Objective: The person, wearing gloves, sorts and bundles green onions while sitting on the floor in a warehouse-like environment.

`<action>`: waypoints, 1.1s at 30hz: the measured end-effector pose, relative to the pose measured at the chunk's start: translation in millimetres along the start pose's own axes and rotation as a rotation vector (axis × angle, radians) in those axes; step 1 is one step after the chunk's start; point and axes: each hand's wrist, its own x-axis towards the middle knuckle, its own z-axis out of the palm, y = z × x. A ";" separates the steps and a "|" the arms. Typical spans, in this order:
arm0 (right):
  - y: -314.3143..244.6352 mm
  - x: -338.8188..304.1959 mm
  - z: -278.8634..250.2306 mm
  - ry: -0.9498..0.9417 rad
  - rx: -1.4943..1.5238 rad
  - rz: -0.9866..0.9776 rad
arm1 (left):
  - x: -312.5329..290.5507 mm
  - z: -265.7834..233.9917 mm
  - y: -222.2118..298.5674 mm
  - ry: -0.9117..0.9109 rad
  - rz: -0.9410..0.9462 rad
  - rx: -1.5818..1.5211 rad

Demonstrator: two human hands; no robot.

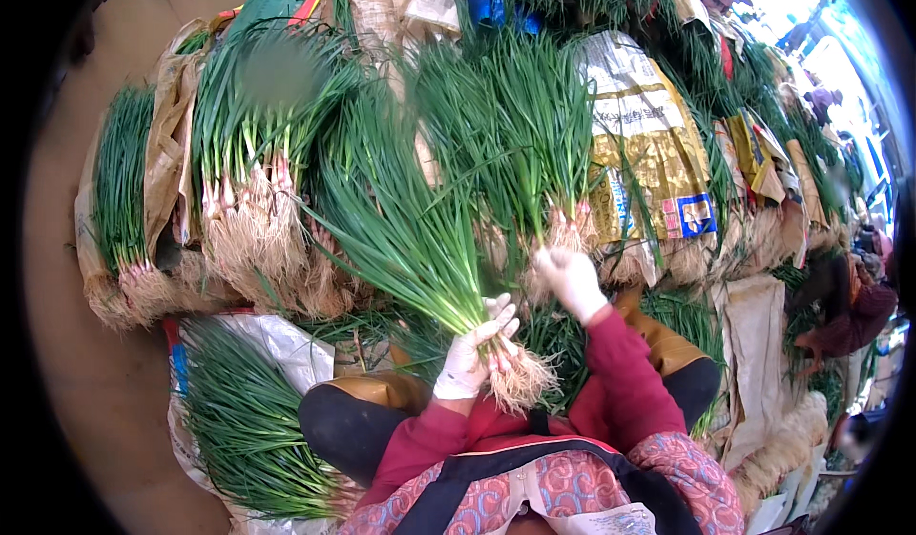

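Observation:
A thick bunch of green garlic (pixel 434 277) is gripped in my left hand (pixel 469 349), which wears a white glove. Its leaves fan up and to the left, while the pinkish bulbs and pale roots (pixel 520 379) hang below my fingers. My right hand (pixel 570 282), also gloved, is closed in a pinch at the lower end of a single green garlic stalk (pixel 537 230). That stalk lies against the front of a heap of green garlic (pixel 534 115) with its roots toward me. My right fingertips are partly hidden.
More green garlic (pixel 262 134) lies in heaps at the far left, with woven sacks (pixel 654 134) among them. Another pile (pixel 253 420) rests on a white sheet beside my left knee. Loose leaves litter the ground before me. Other people (pixel 844 306) sit at the right.

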 end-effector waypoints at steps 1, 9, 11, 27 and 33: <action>20.0 -16.8 3.8 -0.048 -0.044 -0.152 | 2.2 -1.8 -2.3 -0.064 -0.022 0.006; 28.4 -76.1 13.0 -0.175 -0.046 -0.139 | -3.1 -4.2 -5.9 -0.041 -0.215 0.346; 19.1 -57.7 19.9 -0.285 0.389 0.201 | -3.4 -1.3 -3.5 -0.046 -0.256 0.517; 34.5 -45.7 60.1 -0.349 1.273 0.287 | -14.3 -5.2 -22.3 -0.026 -0.158 0.412; 57.5 -75.6 87.4 -0.476 1.178 0.144 | -18.5 -13.4 -15.1 0.008 -0.205 0.368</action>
